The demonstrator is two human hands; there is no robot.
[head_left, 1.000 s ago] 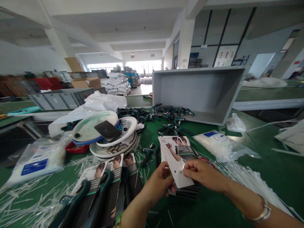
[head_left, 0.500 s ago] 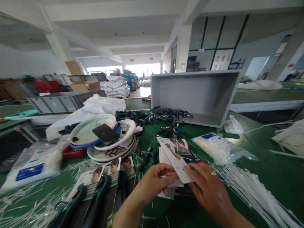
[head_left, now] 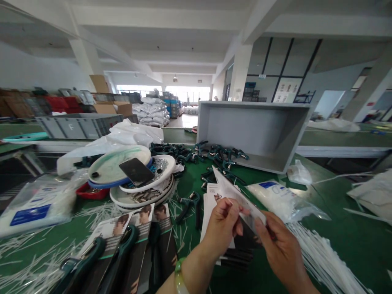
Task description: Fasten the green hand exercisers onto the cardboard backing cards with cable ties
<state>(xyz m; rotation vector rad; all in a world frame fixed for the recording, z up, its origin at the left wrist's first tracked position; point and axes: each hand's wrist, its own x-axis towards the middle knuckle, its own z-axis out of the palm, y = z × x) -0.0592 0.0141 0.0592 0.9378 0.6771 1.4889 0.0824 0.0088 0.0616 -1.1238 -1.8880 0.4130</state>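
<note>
My right hand (head_left: 280,247) grips a printed card (head_left: 234,196) by its lower right edge, and the card is tilted up. My left hand (head_left: 225,224) has its fingers pinched together at the near face of that card; what they hold is too small to make out. Under both hands lies a stack of cards (head_left: 210,206) on the green table. A dark green clamp tool (head_left: 190,206) rests just left of the stack. Farther left, several cards with green-handled tools on them (head_left: 127,241) overlap in a row.
Stacked round trays (head_left: 118,165) with metal parts and a dark phone-like slab (head_left: 136,171) stand at the left. A grey bin (head_left: 245,132) lies on its side behind a heap of tools (head_left: 183,153). White ties (head_left: 330,257) and a plastic bag (head_left: 281,200) are at the right.
The card has turned and tilted more steeply. My left hand has moved right and up, with its fingers now drawn together at the card. My right hand has shifted slightly right.
</note>
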